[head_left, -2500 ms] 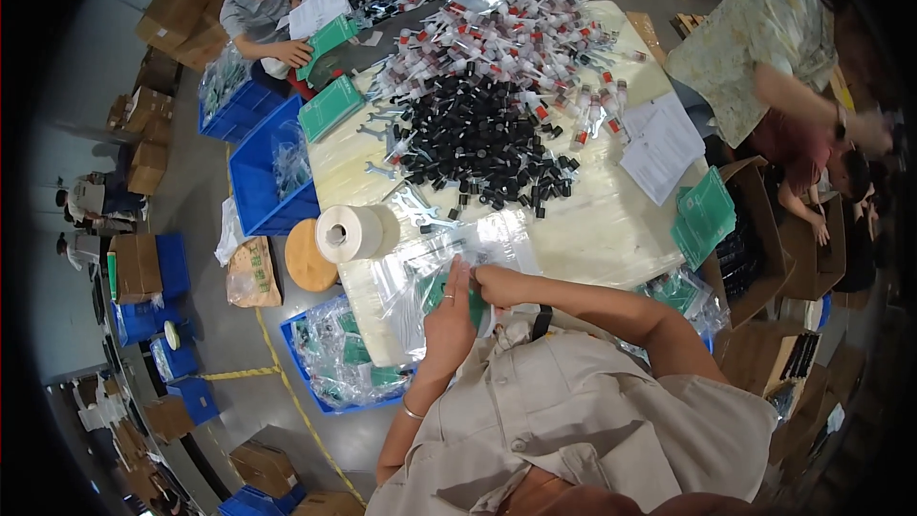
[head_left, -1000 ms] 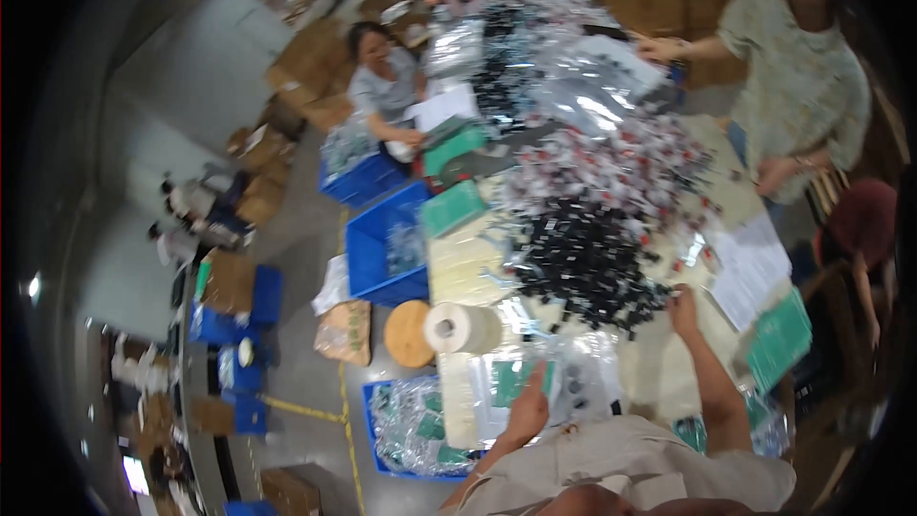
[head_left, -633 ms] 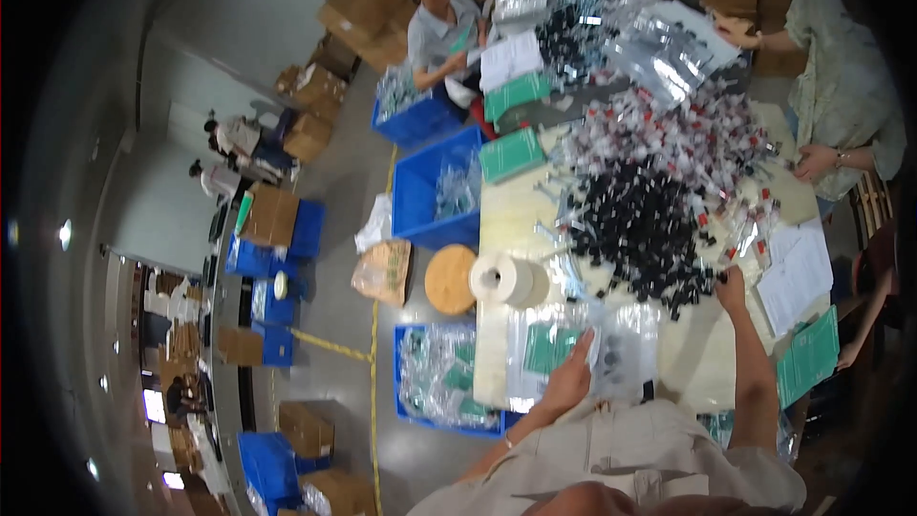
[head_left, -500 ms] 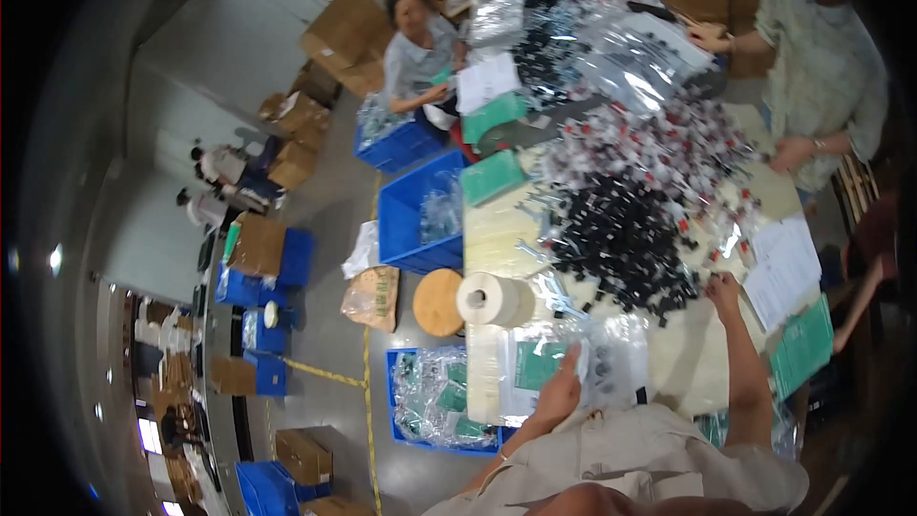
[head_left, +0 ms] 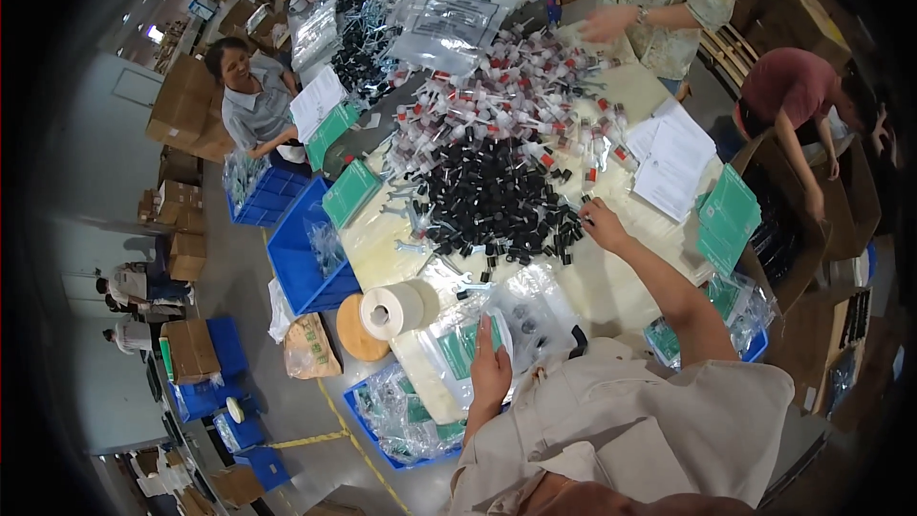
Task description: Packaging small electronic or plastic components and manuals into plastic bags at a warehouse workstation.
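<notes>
Warehouse floor of grey concrete surrounds a long cream-topped table [head_left: 611,287], with brown cardboard cartons stacked along the walls and blue plastic crates [head_left: 304,258] parked at its near-left edge. Judging by the layout, the step in hand looks like kit packing: the left hand [head_left: 490,370] lies flat, fingers extended, pressing down a clear crinkly plastic bag with a green printed card inside [head_left: 458,349] at the near edge of the table, while the right hand [head_left: 602,226] is stretched out to the right fringe of the heap of small black cylindrical plastic parts [head_left: 492,199] in the table's middle, fingers curled at the pile; whether it already pinches a piece cannot be told. The next move would seem to call for a fine pinch on one small, hard, smooth cap, then bringing it back to the bag's mouth, which the flat hand would have to hold open. Beyond the black heap lies a scatter of clear tubes with red caps [head_left: 516,100], glossy and slippery-looking. A white paper roll [head_left: 394,309] sits just left of the bag, beside a round brown disc [head_left: 355,330]. Flat green booklets [head_left: 731,218] and white sheets [head_left: 673,158] lie to the right.
</notes>
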A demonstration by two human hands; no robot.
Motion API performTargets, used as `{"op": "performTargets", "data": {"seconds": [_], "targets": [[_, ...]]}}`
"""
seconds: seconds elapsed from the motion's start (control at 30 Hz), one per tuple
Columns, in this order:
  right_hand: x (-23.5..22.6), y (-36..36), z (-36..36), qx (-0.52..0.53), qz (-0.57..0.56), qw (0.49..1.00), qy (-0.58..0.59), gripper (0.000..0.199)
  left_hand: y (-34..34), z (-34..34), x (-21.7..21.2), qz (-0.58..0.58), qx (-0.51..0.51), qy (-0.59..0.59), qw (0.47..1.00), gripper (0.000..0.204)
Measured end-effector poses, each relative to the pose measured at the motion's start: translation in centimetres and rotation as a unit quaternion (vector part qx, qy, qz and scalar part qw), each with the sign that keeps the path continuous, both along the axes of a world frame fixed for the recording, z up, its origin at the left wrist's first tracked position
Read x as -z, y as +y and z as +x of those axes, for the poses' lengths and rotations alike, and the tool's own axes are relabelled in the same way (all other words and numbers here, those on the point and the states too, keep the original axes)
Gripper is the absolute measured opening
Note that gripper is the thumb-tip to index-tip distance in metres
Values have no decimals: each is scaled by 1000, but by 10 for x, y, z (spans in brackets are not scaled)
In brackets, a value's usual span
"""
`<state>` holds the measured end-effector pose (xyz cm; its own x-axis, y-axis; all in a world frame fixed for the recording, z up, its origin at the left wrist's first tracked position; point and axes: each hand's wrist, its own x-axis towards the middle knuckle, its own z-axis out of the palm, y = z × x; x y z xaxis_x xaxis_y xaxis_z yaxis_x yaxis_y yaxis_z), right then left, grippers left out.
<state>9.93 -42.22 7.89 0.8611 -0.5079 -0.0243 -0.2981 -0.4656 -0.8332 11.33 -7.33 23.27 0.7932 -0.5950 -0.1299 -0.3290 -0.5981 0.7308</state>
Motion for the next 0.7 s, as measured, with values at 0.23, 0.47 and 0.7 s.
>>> {"op": "performTargets", "data": {"seconds": [0.23, 0.47, 0.7], "targets": [[8, 2, 4, -119, -134, 974, 137, 26, 5, -6, 6, 4, -13, 7, 1000, 59], [0, -6, -12, -169, -95, 974, 121, 27, 1, 0, 6, 13, -17, 4, 1000, 59], [28, -4, -28, -130, -98, 986, -22, 18, -5, 1, 2, 16, -12, 6, 1000, 60]]}}
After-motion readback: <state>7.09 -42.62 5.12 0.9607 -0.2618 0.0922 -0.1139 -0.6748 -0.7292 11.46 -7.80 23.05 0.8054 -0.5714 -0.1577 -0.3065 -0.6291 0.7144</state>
